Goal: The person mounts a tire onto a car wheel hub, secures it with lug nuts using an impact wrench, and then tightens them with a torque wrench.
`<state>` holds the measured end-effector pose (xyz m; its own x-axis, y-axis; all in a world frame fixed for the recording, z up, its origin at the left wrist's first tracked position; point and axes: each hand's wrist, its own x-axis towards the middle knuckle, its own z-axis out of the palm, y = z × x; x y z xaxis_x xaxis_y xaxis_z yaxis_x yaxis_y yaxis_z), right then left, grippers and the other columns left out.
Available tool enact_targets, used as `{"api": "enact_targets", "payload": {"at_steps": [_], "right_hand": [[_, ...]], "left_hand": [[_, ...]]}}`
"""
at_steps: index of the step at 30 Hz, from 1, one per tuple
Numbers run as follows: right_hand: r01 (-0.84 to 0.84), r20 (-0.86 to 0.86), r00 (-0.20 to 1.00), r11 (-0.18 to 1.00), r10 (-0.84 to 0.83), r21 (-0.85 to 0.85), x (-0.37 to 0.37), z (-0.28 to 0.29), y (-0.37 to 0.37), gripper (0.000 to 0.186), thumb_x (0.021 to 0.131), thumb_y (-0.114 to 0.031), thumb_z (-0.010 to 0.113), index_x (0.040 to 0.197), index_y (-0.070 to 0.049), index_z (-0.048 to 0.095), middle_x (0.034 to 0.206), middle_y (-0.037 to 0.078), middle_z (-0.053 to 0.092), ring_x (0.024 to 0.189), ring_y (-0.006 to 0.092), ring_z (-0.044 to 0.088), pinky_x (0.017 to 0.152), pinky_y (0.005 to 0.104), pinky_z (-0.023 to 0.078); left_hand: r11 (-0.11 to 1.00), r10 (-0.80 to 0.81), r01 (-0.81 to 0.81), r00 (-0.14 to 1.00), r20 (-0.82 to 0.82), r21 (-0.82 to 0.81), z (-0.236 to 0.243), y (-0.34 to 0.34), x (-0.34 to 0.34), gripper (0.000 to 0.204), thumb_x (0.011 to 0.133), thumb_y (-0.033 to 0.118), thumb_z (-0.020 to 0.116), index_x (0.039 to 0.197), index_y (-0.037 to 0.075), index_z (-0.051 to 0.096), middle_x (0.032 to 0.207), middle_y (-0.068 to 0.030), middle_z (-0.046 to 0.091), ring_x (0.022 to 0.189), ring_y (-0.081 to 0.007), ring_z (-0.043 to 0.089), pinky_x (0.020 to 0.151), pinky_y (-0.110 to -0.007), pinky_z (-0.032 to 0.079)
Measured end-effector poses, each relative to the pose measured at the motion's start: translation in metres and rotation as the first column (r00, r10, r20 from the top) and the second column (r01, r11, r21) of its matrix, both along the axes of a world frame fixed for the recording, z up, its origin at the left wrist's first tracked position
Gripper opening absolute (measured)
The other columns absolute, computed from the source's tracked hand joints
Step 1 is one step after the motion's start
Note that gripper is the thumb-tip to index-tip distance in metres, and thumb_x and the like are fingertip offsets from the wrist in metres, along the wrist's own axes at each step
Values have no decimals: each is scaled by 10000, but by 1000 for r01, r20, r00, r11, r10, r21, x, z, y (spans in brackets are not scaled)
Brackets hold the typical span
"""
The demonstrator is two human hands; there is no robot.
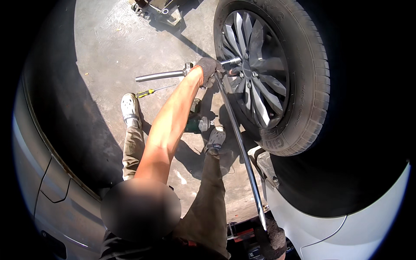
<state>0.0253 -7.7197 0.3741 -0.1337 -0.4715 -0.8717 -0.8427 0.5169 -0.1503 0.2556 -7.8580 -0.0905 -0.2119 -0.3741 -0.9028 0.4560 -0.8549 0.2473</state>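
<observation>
My left hand [209, 70], in a dark glove with an orange cuff, is closed around the upper end of a long metal breaker bar [239, 138]. From that end a shiny socket extension [231, 61] reaches to the hub area of a wheel [299, 93] with grey spokes. The bar slants down toward me, and my right hand [272, 239], also gloved, grips its lower end beside the white car. My left hand partly hides the joint between bar and extension. Lug nuts [255, 74] show around the wheel's centre.
On the concrete lie a yellow-and-black screwdriver [146, 93] and a green power tool [199, 124] between my feet. A metal tube with a thick head [160, 76] is left of my left hand. A jack-like metal device [167, 13] stands at the top. A silver car [65, 203] and a white fender [320, 225] flank me.
</observation>
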Motion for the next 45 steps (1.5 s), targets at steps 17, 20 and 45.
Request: {"api": "enact_targets", "payload": {"at_steps": [17,20,45], "right_hand": [[-272,-305,908,958,288,93,-256,-412,147,533,872,-520,588,690,-24,660,672,162,654,703,337,649,668,444,477],[-540,-159,818,833,553,121,-254,-471,142,567,865,-563,538,753,-26,681,791,203,676,855,399,649,748,499,496],[-468,-172,881,766,440,-440,-275,-643,209,351,845,-438,611,860,-91,666,817,151,672,741,373,636,673,481,485]], "left_hand": [[903,-45,302,776,629,-307,-27,-1,-35,343,873,235,594,1136,29,677,672,-108,637,533,-180,604,477,-348,454],[870,7,317,757,654,-377,-24,-6,-40,351,870,248,594,1126,17,661,666,-111,636,473,-199,572,430,-355,429],[975,-181,222,709,681,28,-28,-13,-51,328,850,244,521,763,-16,701,676,-184,661,523,-320,619,491,-464,509]]}}
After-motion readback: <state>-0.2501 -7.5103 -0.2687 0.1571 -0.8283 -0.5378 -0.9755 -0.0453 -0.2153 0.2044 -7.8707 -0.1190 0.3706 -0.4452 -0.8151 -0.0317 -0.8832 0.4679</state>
